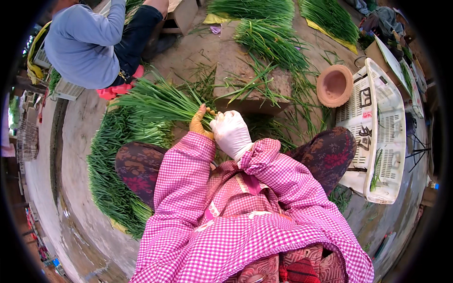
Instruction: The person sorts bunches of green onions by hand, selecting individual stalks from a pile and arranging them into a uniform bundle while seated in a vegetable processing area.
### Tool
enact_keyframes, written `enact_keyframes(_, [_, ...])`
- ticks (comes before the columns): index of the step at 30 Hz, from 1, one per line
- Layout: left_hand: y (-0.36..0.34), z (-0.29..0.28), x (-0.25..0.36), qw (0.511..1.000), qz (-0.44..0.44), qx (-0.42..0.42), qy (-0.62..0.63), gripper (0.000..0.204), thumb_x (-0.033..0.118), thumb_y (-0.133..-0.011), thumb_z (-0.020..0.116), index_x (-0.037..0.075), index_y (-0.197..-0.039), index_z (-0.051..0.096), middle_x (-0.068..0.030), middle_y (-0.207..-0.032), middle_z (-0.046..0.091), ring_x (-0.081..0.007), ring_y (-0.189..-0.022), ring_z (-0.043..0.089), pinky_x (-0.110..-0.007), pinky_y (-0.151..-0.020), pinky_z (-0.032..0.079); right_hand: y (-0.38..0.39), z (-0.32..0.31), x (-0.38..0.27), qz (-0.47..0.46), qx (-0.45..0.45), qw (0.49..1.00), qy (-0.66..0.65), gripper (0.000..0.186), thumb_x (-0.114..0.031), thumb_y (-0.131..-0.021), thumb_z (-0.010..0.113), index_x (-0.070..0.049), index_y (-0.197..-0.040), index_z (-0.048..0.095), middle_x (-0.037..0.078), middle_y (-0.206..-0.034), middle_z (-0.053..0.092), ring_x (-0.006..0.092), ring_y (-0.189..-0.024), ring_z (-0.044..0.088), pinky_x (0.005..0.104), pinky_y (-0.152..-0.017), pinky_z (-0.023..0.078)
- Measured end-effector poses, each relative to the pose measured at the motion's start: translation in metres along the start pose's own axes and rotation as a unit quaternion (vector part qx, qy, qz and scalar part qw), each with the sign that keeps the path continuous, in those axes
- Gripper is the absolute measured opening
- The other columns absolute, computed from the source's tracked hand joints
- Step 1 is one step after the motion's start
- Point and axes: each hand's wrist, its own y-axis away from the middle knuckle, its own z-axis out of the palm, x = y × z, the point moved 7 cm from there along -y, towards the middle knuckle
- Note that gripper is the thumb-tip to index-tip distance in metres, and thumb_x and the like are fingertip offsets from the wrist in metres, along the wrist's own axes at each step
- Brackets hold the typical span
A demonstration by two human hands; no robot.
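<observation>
My left hand (200, 122), in a yellowish glove, is closed round the stem ends of a bunch of garlic chives (158, 101). The long green leaves fan out to the left, over a large heap of chives (111, 174) beside my left knee. Pressed close against the left hand is my right hand (231, 133), in a white glove with its fingers curled in at the stem ends. What those fingers grip is hidden. A low block (236, 75) strewn with loose leaves stands just beyond both hands.
To the right are a white plastic crate (389, 141) and a straw hat (335, 86). More chive piles (273, 45) lie on yellow sheets at the back. A person in a grey-blue top (85, 45) sits at the far left. Loose leaves litter the floor.
</observation>
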Motion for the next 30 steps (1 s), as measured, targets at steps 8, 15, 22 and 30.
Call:
enact_keyframes(8, [0.001,0.002,0.014,0.997,0.019,-0.033,-0.06,0.013,0.013,-0.081,0.07,0.006,-0.083,0.058,-0.0053,-0.074,0.062,-0.0217,-0.071,0.062,-0.041,-0.071,0.055,0.0,0.004,0.029,0.005,-0.119,0.955,-0.272,0.007,-0.015,-0.071,0.061,-0.01,-0.069,0.057,0.008,-0.07,0.057,0.0273,-0.073,0.058,0.0383,-0.068,0.045])
enact_keyframes(15, [0.004,0.002,0.016,0.989,0.049,-0.021,-0.138,0.018,0.007,-0.082,0.065,0.004,-0.097,0.055,-0.0062,-0.075,0.062,-0.0199,-0.064,0.061,-0.037,-0.066,0.055,0.011,0.016,0.065,0.086,-0.337,0.848,-0.401,0.036,-0.041,-0.087,0.056,-0.01,-0.102,0.067,0.012,-0.102,0.065,0.0298,-0.097,0.06,0.038,-0.085,0.046])
enact_keyframes(22, [0.01,0.003,-0.008,0.963,0.012,-0.007,-0.27,0.021,0.001,-0.076,0.068,0.0,-0.094,0.058,-0.0094,-0.073,0.062,-0.0197,-0.053,0.057,-0.032,-0.05,0.05,0.002,0.005,0.105,0.17,-0.077,0.889,-0.418,0.022,-0.029,-0.086,0.06,-0.01,-0.094,0.068,0.01,-0.091,0.066,0.0299,-0.088,0.062,0.0361,-0.077,0.049])
enact_keyframes(30, [0.025,0.018,-0.023,0.915,0.026,-0.08,-0.394,0.02,0.002,-0.074,0.071,0.0,-0.09,0.059,-0.007,-0.061,0.056,-0.0173,-0.044,0.05,-0.028,-0.041,0.038,-0.008,-0.024,0.12,0.187,0.056,0.892,-0.408,0.014,-0.019,-0.081,0.065,-0.008,-0.089,0.067,0.009,-0.088,0.067,0.0285,-0.083,0.062,0.0354,-0.075,0.049])
